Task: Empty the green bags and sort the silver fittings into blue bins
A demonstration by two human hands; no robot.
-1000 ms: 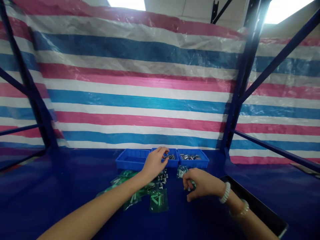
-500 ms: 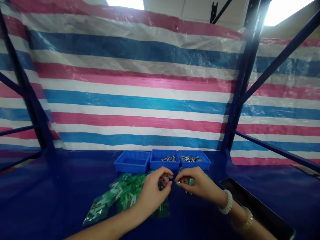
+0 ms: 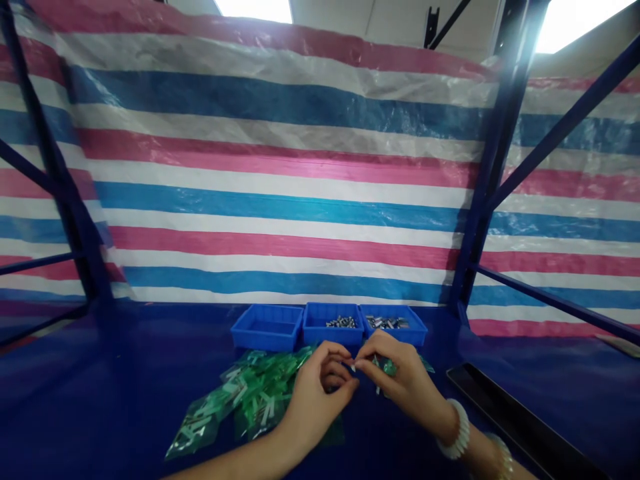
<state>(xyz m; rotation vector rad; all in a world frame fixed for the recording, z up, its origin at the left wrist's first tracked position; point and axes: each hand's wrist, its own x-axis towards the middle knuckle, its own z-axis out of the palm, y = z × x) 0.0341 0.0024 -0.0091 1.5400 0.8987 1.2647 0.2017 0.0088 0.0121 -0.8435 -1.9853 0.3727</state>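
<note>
My left hand (image 3: 323, 387) is curled, its thumb and fingertips drawn together; what it holds, if anything, is too small to make out. Facing it, my right hand (image 3: 407, 377) pinches a tiny pale piece (image 3: 353, 367) where the fingertips of both hands meet. Under the right hand's fingers shows a bit of green plastic (image 3: 389, 367); whether the hand holds it I cannot tell. Left of my left hand lie clear bags (image 3: 197, 420) and a heap of green plastic packets (image 3: 265, 387) with light strips inside.
Three blue bins stand in a row behind my hands: an empty left bin (image 3: 267, 327), a middle bin (image 3: 315, 333) with small metal parts, and a right bin (image 3: 419, 327) with metal cylinders. A dark phone-like slab (image 3: 520, 420) lies at right. Blue frame posts (image 3: 480, 200) flank the table.
My hands have come together, closing the gap between their fingertips. The fingers of my left hand are curled more tightly. The view has shifted slightly.
</note>
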